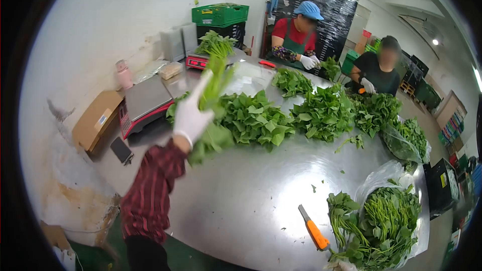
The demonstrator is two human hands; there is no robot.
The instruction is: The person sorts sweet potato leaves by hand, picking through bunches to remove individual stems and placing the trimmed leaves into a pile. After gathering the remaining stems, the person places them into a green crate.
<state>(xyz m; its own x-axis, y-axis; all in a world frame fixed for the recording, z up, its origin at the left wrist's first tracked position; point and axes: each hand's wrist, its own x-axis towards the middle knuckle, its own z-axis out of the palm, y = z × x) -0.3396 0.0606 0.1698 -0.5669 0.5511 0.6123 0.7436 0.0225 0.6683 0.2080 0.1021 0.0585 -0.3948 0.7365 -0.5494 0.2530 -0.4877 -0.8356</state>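
My left hand point(193, 119), in a white glove, is stretched out over the table's far left side, smeared by motion. It is closed around a bunch of leafy greens point(213, 143), stems pointing up and leaves hanging below. Behind it lies a row of leafy green bunches point(256, 118). At the lower right edge only a bit of my right hand point(345, 266) shows, beside a pile of leafy greens point(389, 221) on a clear plastic bag point(379, 175); its fingers are hidden. An orange-handled knife point(317, 235) lies left of that pile.
A scale point(145, 100) and a dark phone point(122, 150) sit at the left; a second scale point(197, 62) holds greens. Across the metal table point(241, 190), two people point(296, 37) point(379, 65) in white gloves handle greens. Green crates point(221, 15) are stacked behind.
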